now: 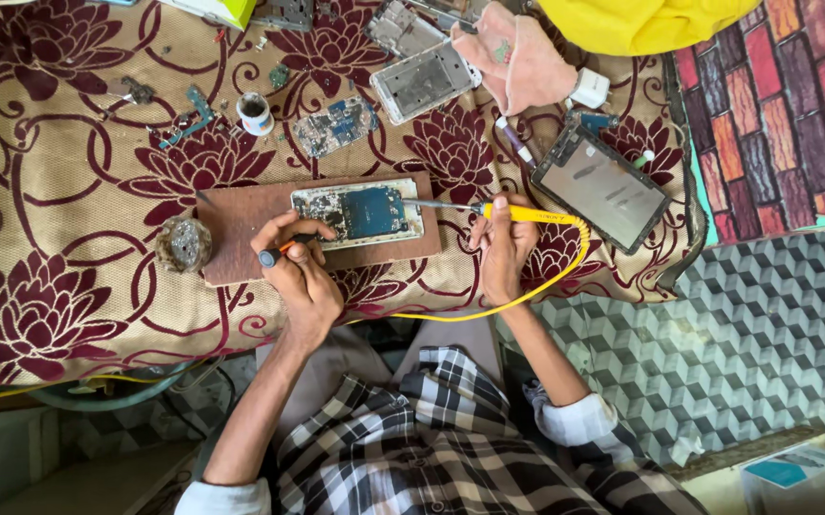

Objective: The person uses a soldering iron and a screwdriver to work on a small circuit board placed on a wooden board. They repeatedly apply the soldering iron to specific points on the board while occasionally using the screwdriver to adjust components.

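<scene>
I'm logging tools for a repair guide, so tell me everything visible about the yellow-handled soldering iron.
The yellow-handled soldering iron lies nearly level, its thin metal tip pointing left to the right edge of the opened phone with the exposed blue circuit board on the brown wooden board. The right hand grips the handle like a pen. A yellow cord runs from its rear, curving down and back left over the floral cloth.
</scene>
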